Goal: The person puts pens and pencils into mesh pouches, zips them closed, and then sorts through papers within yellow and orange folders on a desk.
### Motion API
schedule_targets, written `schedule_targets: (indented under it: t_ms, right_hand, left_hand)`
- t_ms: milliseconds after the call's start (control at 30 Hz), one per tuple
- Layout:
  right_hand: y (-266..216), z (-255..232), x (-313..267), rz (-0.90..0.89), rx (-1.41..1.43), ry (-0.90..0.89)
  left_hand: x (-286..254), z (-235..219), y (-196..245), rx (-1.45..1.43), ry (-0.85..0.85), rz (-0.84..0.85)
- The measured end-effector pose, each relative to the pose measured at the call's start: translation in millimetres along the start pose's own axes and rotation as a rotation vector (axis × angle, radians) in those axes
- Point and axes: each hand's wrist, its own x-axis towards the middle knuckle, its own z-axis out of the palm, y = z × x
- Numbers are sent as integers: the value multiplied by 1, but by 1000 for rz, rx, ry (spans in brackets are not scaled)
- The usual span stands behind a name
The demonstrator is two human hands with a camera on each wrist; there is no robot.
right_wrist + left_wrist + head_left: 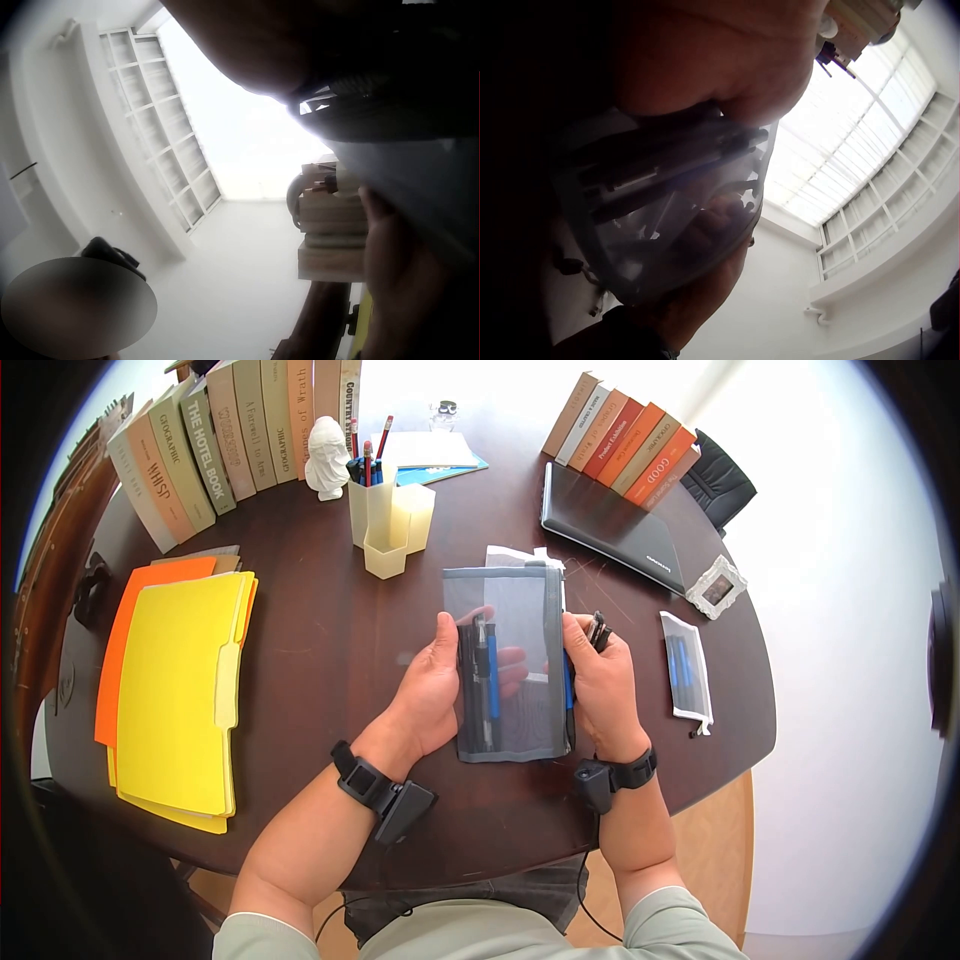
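Note:
A grey mesh zipper pouch (525, 720) is held up in front of me, over the dark table. My left hand (415, 695) grips its left edge, thumb in front and fingers showing through the mesh from behind. Inside stand several pens, among them a blue pen (493, 675). My right hand (605, 690) holds the pouch's right side, with black pens (599, 632) poking out beside its thumb. A white piece (515, 556) shows past the pouch's top edge. In the left wrist view, the see-through pouch (641, 232) spans between both hands, with dark pens in it.
Yellow folders (175, 690) lie at the left. A pen holder (385, 535), a white bust (327, 458) and a book row (225, 440) stand behind. On the right are a laptop (610, 525) under books, a photo frame (716, 588) and a white-edged pouch (686, 670).

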Motion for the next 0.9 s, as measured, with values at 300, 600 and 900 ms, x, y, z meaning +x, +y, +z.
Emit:
schedule_targets:
  t_ms: [300,600,900]
  right_hand:
    - [-3,3,-2,-98,-32,120]
    - [-11,-1,-1,-180,57,203]
    - [-13,-7,1,-249,111,292]
  left_hand:
    - [0,-3,-1,34,-35,-10]
    - [1,-4,-2,28,-45,3]
    - [0,-2,-2,-17,-17,-2]
